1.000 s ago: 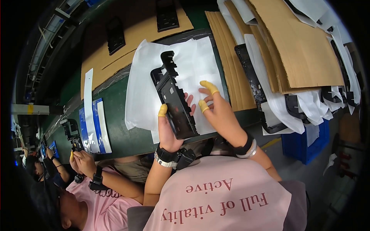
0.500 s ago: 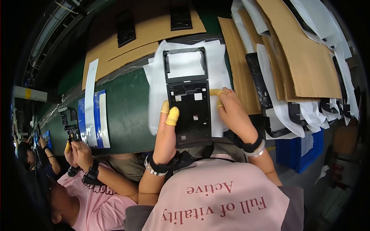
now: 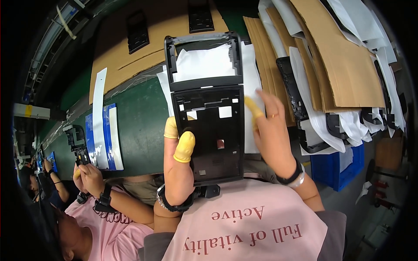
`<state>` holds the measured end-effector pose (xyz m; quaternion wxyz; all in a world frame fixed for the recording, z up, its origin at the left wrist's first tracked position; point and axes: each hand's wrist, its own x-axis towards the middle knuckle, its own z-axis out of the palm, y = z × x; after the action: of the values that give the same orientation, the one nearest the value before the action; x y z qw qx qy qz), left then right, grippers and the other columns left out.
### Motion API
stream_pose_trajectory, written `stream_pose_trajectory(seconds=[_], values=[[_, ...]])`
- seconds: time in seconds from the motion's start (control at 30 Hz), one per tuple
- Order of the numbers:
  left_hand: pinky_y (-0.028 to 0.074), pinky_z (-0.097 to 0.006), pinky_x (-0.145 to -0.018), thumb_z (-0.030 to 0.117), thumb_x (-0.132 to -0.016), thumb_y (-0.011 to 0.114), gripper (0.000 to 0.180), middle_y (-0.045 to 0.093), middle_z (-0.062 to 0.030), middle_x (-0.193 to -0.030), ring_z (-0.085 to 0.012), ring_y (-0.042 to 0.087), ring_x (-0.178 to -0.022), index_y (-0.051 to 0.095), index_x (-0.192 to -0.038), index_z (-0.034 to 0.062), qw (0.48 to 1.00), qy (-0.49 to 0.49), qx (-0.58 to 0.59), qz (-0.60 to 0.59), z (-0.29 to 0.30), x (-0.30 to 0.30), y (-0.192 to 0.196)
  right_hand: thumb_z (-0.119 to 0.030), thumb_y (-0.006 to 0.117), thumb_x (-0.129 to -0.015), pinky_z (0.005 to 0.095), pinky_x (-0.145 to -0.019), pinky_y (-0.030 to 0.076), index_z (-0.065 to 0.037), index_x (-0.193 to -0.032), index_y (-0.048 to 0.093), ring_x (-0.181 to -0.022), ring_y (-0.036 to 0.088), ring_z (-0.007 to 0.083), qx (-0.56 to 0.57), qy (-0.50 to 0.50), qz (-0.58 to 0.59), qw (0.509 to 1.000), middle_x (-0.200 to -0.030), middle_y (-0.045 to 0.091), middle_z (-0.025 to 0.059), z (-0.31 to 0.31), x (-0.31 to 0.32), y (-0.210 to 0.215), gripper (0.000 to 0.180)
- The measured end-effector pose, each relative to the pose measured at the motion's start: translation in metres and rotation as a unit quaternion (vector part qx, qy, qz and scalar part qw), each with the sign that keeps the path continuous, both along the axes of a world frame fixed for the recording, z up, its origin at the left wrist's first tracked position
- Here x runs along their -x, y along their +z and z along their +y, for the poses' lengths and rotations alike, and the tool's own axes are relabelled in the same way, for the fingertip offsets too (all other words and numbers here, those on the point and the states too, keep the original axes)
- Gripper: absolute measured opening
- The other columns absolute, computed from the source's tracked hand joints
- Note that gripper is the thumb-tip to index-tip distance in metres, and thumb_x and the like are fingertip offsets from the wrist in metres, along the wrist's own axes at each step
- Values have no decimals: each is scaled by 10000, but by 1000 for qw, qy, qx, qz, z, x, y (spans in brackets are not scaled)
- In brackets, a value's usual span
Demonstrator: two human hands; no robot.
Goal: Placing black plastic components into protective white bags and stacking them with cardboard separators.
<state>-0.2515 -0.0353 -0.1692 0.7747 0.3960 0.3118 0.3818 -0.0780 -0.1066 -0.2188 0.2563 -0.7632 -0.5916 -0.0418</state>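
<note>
A black plastic housing (image 3: 209,135), with a large window at its far end and small cutouts in its panel, is raised in front of me. My left hand (image 3: 177,161) grips its left edge, thumb on the panel; yellow finger cots cover the thumb and a finger. Just off the right edge is my right hand (image 3: 271,126), fingers stretched and apart, holding nothing; it also wears yellow finger cots. White sheets (image 3: 251,74) lie behind the housing on the green bench (image 3: 139,126).
Cardboard (image 3: 109,65) at the back bears two black plastic parts. To the right stands a stack of cardboard sheets (image 3: 344,65) with white foam and black frames between them, above a blue bin (image 3: 331,172). On the left, a co-worker's hands (image 3: 89,176) hold a black part beside blue-and-white strips (image 3: 102,139).
The housing has come up closer to me, raised by my left hand. My right hand has let go of its right edge and moved slightly away to the right.
</note>
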Motion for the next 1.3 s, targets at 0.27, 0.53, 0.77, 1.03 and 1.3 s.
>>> stream_pose_trajectory(seconds=[0.27,0.53,0.77,1.03,1.3], values=[[484,-319,-843,218,-956,481,471,507,-111,-1194,-191,579,-959,300,-1359,54,998,-35,-44,-29,-2,4,12,-25,659,-690,459,-1033,334,40,-883,614,-1251,412,311,98,97,72,988,-1319,480,134,-18,5,-38,209],[448,-412,-977,207,-920,480,511,468,-218,-1316,-298,532,-1152,346,-1365,-4,982,-100,76,-139,30,-2,27,-377,579,-845,483,-1093,207,-58,-1354,415,-1343,293,285,70,78,331,938,-1457,321,105,-19,8,-60,622],[467,-435,-993,257,-1006,341,437,531,-245,-1234,-331,549,-1132,402,-1274,-82,896,-212,191,-341,63,-4,24,-379,568,-854,473,-1100,201,-62,-1342,432,-1346,293,269,100,63,11,993,-1459,322,93,-14,13,-65,598],[535,-364,-836,190,-973,431,327,574,-134,-1116,-211,602,-955,457,-1239,1,946,-131,171,-244,51,-20,22,-379,558,-855,471,-1096,205,-70,-1339,433,-1342,291,269,102,50,22,993,-1456,323,86,-18,8,-59,588],[299,-223,-486,381,-932,421,285,345,33,-616,-81,391,-449,533,-943,119,797,-321,265,-438,35,-3,-68,-366,557,-856,474,-1096,204,-88,-1328,453,-1341,296,258,95,69,35,992,-1459,323,79,-22,13,-56,558]])
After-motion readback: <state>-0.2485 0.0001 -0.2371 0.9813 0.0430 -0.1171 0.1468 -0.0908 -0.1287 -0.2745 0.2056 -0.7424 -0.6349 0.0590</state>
